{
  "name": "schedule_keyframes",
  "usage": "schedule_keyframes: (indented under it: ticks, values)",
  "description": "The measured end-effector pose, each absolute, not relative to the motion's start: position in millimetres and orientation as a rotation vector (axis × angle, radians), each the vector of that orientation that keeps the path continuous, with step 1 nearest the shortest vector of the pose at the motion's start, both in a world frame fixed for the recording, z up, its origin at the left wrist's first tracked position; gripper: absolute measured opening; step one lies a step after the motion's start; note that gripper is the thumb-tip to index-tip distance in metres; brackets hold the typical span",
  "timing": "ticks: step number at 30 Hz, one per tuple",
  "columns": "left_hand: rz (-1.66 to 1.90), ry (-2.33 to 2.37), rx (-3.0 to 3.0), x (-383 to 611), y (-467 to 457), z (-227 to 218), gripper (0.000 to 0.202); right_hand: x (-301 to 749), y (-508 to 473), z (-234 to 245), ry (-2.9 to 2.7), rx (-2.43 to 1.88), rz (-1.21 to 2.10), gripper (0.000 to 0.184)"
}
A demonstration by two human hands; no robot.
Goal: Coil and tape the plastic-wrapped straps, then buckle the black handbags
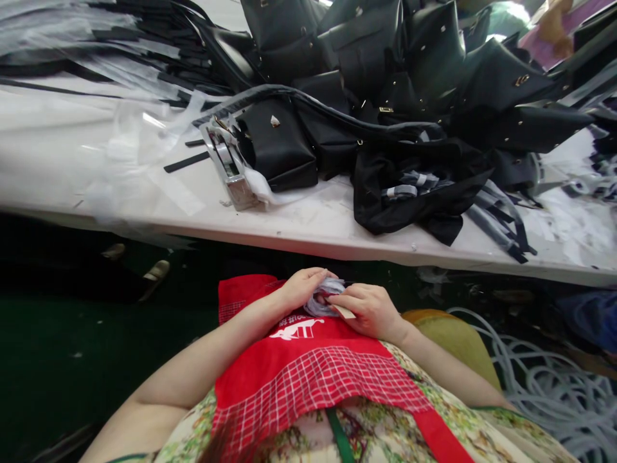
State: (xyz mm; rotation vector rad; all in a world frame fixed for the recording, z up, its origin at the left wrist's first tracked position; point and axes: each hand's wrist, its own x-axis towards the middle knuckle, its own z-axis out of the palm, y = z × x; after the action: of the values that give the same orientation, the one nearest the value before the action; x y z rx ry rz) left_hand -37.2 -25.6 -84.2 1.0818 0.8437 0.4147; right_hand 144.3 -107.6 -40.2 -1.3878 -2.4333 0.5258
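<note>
Lower centre: red apron (308,363). In front of it, grey coil (314,307), held by left hand (305,287), fingers curled over its upper edge. Right hand (370,311) mostly closed, seems to pinch cream strip (344,312) at coil's right side. Step, my read: 2-handed work on coil with strip. Next move calls for steady left hold, firm right pinch. Mid-frame: white table (308,233), metal dispenser (240,191). Upper centre to right: piled black bags (282,146).

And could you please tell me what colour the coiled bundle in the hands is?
The coiled bundle is pale bluish grey, seen in the head view.
</note>
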Motion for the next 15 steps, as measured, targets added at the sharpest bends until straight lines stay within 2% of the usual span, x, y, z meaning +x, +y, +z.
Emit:
schedule_keyframes:
  ticks: [5,9,15]
  values:
    - [0.447,0.858,1.192,-38.9,-30.6,-74.8,0.037,137.3,-108.1,-41.1,-2.3,-1.576,0.49,0.021]
    - [0.459,0.815,1.486,-41.7,-35.6,-51.5,0.03,137.5,-100.7,-29.6,-1.868,-1.612,0.604,0.018]
    - [0.549,0.706,1.783,-38.6,-43.7,-35.3,0.015,141.6,-88.1,-37.9,-1.349,-1.647,1.027,0.035]
